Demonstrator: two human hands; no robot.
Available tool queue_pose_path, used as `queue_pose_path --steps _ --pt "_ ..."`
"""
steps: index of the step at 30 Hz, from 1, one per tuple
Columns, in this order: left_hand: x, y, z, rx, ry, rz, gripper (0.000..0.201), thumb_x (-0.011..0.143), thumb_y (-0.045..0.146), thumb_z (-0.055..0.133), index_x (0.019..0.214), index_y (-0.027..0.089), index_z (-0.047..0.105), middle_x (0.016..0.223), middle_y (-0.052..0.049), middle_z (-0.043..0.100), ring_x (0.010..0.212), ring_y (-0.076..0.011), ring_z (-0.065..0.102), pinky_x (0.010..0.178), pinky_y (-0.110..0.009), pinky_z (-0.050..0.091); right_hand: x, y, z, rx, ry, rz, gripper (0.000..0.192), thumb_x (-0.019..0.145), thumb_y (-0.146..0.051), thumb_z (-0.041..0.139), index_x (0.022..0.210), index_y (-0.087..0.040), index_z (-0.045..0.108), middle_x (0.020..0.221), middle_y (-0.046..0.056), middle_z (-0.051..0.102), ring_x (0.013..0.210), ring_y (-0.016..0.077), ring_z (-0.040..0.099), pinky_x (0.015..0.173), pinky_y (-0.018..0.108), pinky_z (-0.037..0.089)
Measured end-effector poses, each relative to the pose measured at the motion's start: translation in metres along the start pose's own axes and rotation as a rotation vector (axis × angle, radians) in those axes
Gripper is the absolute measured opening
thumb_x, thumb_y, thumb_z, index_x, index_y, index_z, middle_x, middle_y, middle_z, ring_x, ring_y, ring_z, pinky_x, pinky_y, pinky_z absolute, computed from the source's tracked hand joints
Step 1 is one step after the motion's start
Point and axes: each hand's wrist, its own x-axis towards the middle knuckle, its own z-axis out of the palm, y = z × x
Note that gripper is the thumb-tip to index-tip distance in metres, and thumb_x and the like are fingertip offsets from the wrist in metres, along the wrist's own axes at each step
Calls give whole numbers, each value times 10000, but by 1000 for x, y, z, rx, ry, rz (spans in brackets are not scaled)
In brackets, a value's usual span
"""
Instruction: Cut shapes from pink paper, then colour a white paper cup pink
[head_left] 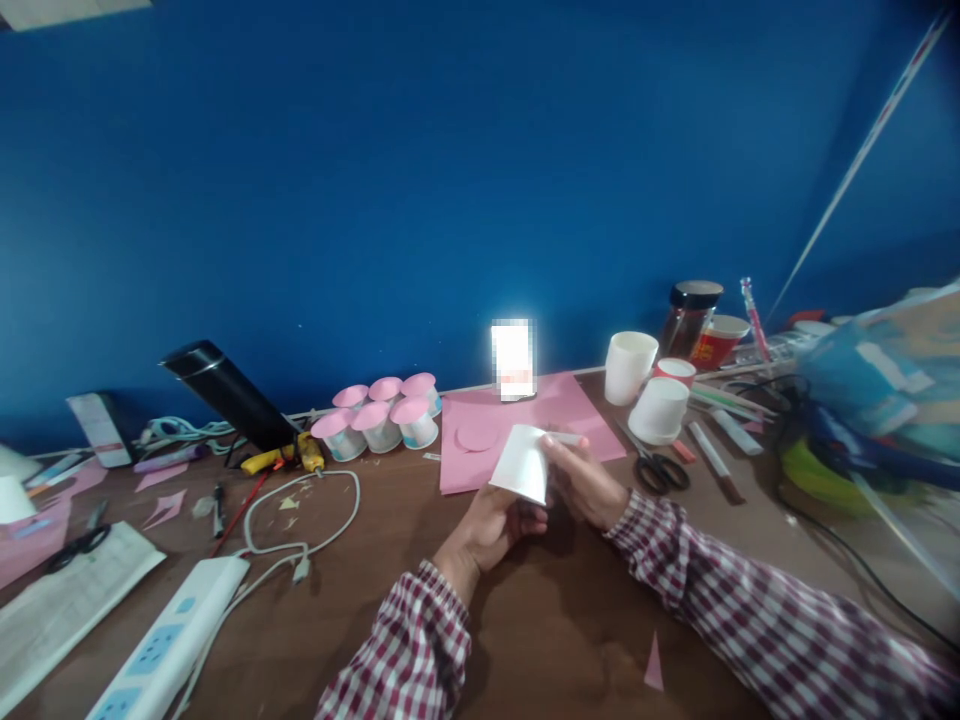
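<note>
My left hand (491, 528) grips a white paper cup (523, 464) from below, holding it upside down and tilted above the brown table (555, 620). My right hand (583, 480) is at the cup's right side and holds a thin white stick-like thing (564, 438) against the cup's top edge. Behind the cup lies a pink paper sheet (525, 420) with a cut pink circle (478, 436) on it.
Several cups with pink tops (379, 414) stand to the left of the pink sheet. White cups (660, 408), black scissors (660, 470), a dark jar (690, 318) and pens are at the right. A glue gun (289, 456), a cable (300, 520) and a power strip (172, 640) lie left.
</note>
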Motion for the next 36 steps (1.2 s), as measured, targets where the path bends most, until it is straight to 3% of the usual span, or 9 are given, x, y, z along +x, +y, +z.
queue_pose_path --steps 3,8,12,14,22,25,30,36 --pt "1 1 1 1 -8 28 330 664 305 718 932 148 609 805 -76 663 636 -149 620 574 -251 487 2 4 -1 130 -56 124 337 809 -461 577 1004 -199 491 679 -19 553 497 121 527 357 210 417" --pt "5 2 2 4 77 42 330 686 261 714 973 157 587 934 -75 637 728 -144 635 601 -231 502 10 12 -9 81 220 -20 391 765 -448 637 1026 -190 503 841 19 577 708 141 570 554 236 490" --pt "9 1 0 -11 279 188 351 692 269 710 1000 163 581 902 -54 624 653 -83 591 564 -191 484 15 8 -17 -137 406 -108 402 756 -443 644 1041 -197 502 849 11 552 737 143 550 622 261 494" --pt "10 1 -1 -11 307 244 336 707 328 692 974 145 600 868 -51 620 614 -65 561 529 -174 466 15 5 -18 -267 431 -156 408 747 -432 655 1045 -198 503 873 17 545 743 146 543 648 280 499" --pt "10 1 -4 -104 223 129 339 726 445 650 858 139 591 673 -2 571 552 -67 512 450 -150 404 7 3 -11 -412 197 -273 413 792 -411 609 1108 -205 440 869 36 565 694 160 561 593 290 511" --pt "10 -1 -3 -107 158 137 369 736 453 640 916 133 605 759 -41 617 602 -89 547 504 -178 447 6 4 -11 -432 210 -285 413 801 -404 598 1119 -198 433 827 21 551 660 155 549 570 289 502" --pt "6 -1 1 -92 7 190 328 749 360 658 997 146 640 1076 -105 623 931 -182 584 776 -293 496 9 4 -15 -470 268 -327 373 823 -398 564 1109 -197 436 859 38 551 689 163 553 591 296 502" --pt "3 -2 2 -31 -57 173 325 698 229 714 1009 147 668 1110 -109 625 1008 -207 568 846 -317 471 9 4 -14 -484 268 -337 367 839 -399 536 1127 -190 446 945 68 551 773 179 559 664 314 508"
